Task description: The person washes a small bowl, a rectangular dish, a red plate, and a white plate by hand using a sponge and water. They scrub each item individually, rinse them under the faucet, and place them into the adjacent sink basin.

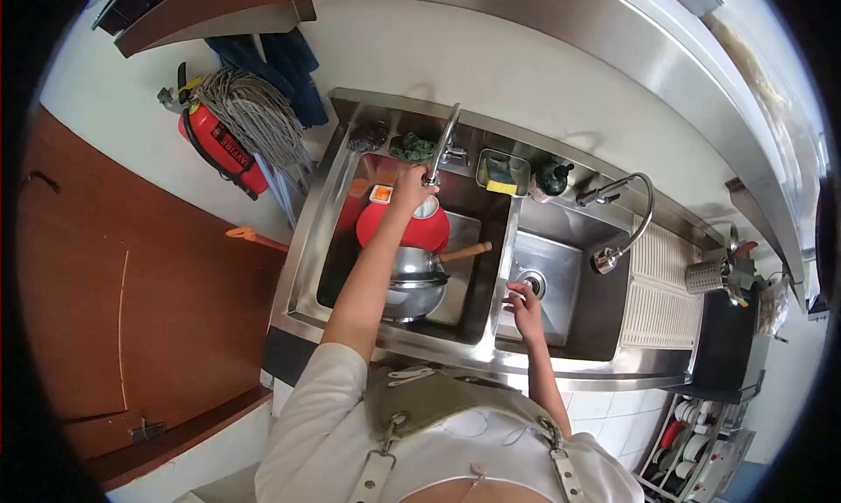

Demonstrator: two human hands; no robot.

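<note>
My left hand [410, 189] reaches over the left sink basin, its fingers closed at the spout end of the left faucet [449, 135]. Just below that hand are a small white bowl [427, 208] and a red basin [377, 226]. A white dish with something orange [381, 194] sits beside the red basin. Nearer to me in the same sink lie a metal pan with a wooden handle [466, 252] and a metal bowl [412, 303]. My right hand [525, 312] hovers over the right sink basin [561, 267], near the divider, fingers apart and holding nothing visible.
A sponge tray [504, 172] and a dark bottle [554, 178] stand behind the sinks. The right faucet [632, 233] arches over the right basin. Further right are a ribbed drainboard [666, 280] and a utensil holder [705, 277]. A fire extinguisher [222, 150] hangs at left.
</note>
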